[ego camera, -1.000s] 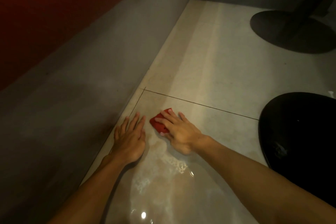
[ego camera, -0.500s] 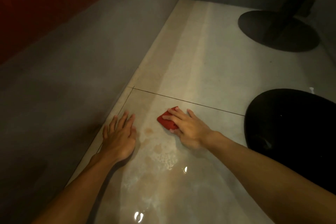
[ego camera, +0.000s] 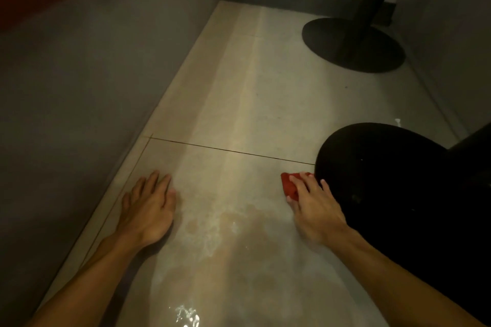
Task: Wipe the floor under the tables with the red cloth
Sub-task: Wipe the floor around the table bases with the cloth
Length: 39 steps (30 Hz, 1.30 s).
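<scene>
Cloth (ego camera: 289,186) under flat-fingered right hand (ego camera: 316,207) sits just beside table base (ego camera: 385,180); fingers may jam there (left hand (ego camera: 146,210) flat, empty).

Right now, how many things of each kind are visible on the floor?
Hands: 2, left hand, right hand
Cloths: 1, red cloth
Table bases: 2, near table base, far table base
Total: 5

Floor (ego camera: 239,103): smooth beige tile, glossy where wet. Cloth (ego camera: 289,186): red, soft fabric. Near table base (ego camera: 385,167): black, smooth, specked. Far table base (ego camera: 353,45): matt black. Side panel (ego camera: 93,87): grey, matt.
</scene>
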### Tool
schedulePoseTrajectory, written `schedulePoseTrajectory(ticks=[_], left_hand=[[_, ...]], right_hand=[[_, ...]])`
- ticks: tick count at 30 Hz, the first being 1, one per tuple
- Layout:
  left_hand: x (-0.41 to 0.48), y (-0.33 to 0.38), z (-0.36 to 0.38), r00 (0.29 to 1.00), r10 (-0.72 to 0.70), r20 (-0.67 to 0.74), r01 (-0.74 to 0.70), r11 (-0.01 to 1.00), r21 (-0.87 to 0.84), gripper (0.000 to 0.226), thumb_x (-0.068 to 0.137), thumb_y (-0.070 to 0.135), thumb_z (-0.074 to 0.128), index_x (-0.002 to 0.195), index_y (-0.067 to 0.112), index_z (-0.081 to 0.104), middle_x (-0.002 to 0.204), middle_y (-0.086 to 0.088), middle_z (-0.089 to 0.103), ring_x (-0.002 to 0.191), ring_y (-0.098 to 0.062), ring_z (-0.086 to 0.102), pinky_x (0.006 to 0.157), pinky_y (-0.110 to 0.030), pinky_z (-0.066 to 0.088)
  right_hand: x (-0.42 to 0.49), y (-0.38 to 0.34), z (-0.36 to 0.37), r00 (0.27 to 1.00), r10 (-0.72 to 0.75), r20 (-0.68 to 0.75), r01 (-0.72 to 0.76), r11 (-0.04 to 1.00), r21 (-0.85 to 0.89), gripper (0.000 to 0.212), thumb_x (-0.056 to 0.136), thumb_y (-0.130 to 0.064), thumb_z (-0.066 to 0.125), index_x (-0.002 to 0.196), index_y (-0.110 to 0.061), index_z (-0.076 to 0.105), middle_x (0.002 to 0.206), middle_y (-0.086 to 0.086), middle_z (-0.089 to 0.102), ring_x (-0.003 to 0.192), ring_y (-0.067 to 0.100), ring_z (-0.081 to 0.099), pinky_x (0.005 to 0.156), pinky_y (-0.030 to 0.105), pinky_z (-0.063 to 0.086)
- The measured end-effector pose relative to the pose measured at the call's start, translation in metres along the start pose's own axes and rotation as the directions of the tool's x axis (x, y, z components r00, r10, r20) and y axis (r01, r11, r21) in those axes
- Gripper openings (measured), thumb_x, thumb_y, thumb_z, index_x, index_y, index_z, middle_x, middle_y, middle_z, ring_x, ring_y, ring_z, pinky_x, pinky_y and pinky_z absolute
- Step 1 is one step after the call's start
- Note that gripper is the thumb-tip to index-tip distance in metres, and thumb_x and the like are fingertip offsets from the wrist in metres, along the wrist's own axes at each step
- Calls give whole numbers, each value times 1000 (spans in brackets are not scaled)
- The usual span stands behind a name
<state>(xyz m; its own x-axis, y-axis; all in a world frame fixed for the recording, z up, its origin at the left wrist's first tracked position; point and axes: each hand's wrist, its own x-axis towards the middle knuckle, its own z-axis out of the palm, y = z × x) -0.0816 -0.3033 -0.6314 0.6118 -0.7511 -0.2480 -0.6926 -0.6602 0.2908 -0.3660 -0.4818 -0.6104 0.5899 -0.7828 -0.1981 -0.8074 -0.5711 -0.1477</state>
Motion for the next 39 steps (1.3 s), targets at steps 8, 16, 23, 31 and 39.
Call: schedulePoseTrajectory(ticks=[8, 16, 23, 31, 39], left_hand=[[1, -11, 6, 999, 33, -36, -33, 999, 5, 63, 95, 54, 8, 152, 31, 24, 162, 3, 13, 149, -22, 9, 120, -43, 10], [4, -13, 7, 999, 24, -27, -24, 1000, 4, 56, 99, 51, 13, 152, 34, 22, 162, 5, 11, 149, -20, 6, 121, -42, 6], [1, -7, 6, 1000, 4, 13, -4, 1000, -17, 53, 101, 47, 13, 153, 35, 16, 163, 7, 3, 149, -18, 0, 120, -42, 2], [0, -7, 7, 1000, 10, 11, -10, 1000, -4, 54, 101, 48, 12, 153, 35, 14, 163, 8, 0, 149, -18, -2, 120, -43, 1], [-1, -4, 6, 1000, 12, 24, -13, 1000, 12, 54, 101, 48, 12, 153, 35, 11, 163, 7, -3, 149, -19, -4, 120, -42, 0]], right_hand=[[-27, 6, 3, 997, -50, 62, 58, 990, -130, 62, 103, -45, 22, 155, -21, -1, 164, 4, -2, 150, 19, -6, 118, 40, -13], [63, 16, -23, 992, 51, 120, -47, 998, -31, 58, 103, -41, 31, 154, -20, 13, 162, 7, 10, 150, 22, 7, 119, 44, -6], [19, -18, -2, 992, 129, 6, -129, 990, 59, 59, 104, -39, 28, 155, -19, 7, 163, 9, 5, 150, 26, -1, 121, 41, -3], [-26, -39, 18, 998, 67, -4, -66, 988, 138, 63, 104, -36, 31, 155, -17, 0, 163, 11, -8, 149, 29, -13, 120, 38, -6], [32, -89, 15, 996, 73, 50, -82, 974, 210, 63, 102, -33, 33, 155, -13, 5, 161, 21, -5, 148, 38, -11, 121, 43, -3]])
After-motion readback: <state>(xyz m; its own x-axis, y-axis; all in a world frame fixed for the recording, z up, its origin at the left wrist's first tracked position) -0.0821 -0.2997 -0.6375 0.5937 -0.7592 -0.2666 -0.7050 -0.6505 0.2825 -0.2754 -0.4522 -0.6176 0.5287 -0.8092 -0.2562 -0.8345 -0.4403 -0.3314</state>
